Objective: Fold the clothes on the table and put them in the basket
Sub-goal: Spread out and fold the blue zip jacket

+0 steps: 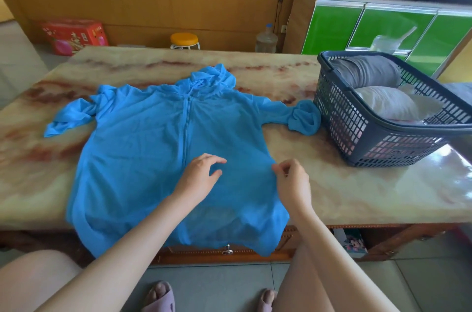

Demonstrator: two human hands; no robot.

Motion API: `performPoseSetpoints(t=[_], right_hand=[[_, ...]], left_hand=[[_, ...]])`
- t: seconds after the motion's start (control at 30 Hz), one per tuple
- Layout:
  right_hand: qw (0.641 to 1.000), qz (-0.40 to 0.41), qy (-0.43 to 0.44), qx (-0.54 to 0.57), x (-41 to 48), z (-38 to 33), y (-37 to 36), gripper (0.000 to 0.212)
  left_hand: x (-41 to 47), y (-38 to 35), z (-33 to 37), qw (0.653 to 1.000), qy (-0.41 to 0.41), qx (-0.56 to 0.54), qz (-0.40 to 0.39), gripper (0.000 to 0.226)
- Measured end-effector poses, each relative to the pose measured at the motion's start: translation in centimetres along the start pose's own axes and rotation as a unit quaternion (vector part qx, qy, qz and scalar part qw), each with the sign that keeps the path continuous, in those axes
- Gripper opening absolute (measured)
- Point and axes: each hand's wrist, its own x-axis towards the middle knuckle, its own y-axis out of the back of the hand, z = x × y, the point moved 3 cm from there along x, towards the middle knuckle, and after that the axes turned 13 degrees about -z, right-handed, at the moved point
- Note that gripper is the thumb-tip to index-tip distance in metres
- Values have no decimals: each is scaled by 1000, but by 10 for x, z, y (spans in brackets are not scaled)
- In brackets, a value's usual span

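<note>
My left hand (201, 173) hovers half-open over the blue jacket (153, 148); my right hand (291, 179) pinches its side seam near the table's (357, 196) front edge.

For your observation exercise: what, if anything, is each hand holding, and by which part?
The right hand pinches the blue hooded jacket at its right side edge, near the hem. The left hand hovers open over the jacket, holding nothing.

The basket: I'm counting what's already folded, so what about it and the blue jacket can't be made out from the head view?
- Basket: its lower contents are hidden behind the mesh wall and under the grey and white bundles; its right end is cut off by the frame edge.
- Blue jacket: the hem hangs over the table edge; the left hand and right hand cover part of it.
</note>
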Motion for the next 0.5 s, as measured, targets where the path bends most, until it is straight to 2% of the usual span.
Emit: performPoseSetpoints(t=[0.1, 0.27, 0.37, 0.5], right_hand=[[995, 35, -7, 93, 3, 4, 16, 15], [993, -23, 0, 118, 3, 11, 10, 16], [997, -43, 35, 50, -4, 12, 8, 30], [996, -21, 81, -43, -22, 13, 12, 33]], left_hand=[[-3, 3, -7, 1000, -4, -8, 2, 26], [-20, 12, -16, 999, -11, -14, 34, 25], [-36, 23, -29, 999, -3, -26, 46, 23], [-71, 42, -50, 994, 8, -44, 97, 23]])
